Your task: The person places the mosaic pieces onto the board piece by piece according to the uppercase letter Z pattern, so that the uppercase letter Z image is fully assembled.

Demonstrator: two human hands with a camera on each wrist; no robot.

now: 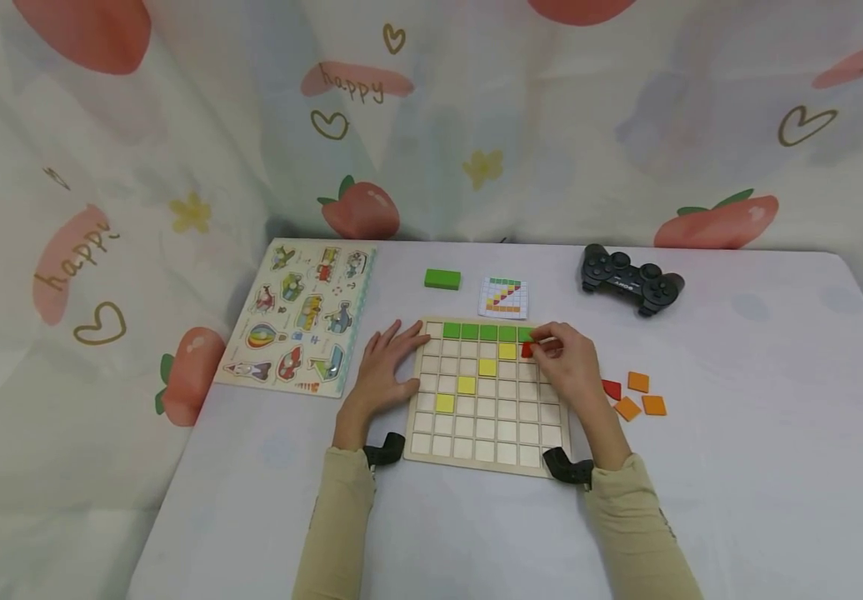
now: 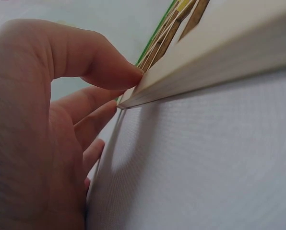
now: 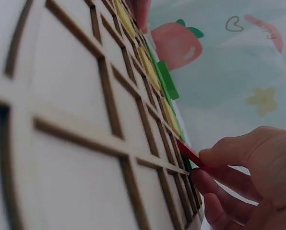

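Right hand: the right hand (image 1: 568,360) pinches a red tile (image 3: 192,156) between thumb and fingers.
Left hand: the left hand (image 1: 385,367) is spread, its thumb against the left edge of the wooden grid board (image 1: 469,467).
Red tile: at the grid board's right side, just below the end of the row of green tiles (image 1: 488,332); tilted, not flat in a cell. It looks thin, stiff and light, probably smooth; a grip by opposite edges should leave its underside free.
Grid board: rigid-looking, likely light enough to slide if pushed; best steadied by its rim.
In the way: raised ridges between cells could catch a tile's corner; the right fingers hide nearby cells from above.
Set in the grid: besides the green tiles, four yellow tiles (image 1: 487,367) run diagonally.
Right of the grid: a loose red tile (image 1: 611,389) and orange tiles (image 1: 654,406), near the right wrist.
Beyond the grid: a green block (image 1: 442,279), a pattern card (image 1: 504,300) and a game controller (image 1: 630,279).
Far left: a picture puzzle (image 1: 360,292).
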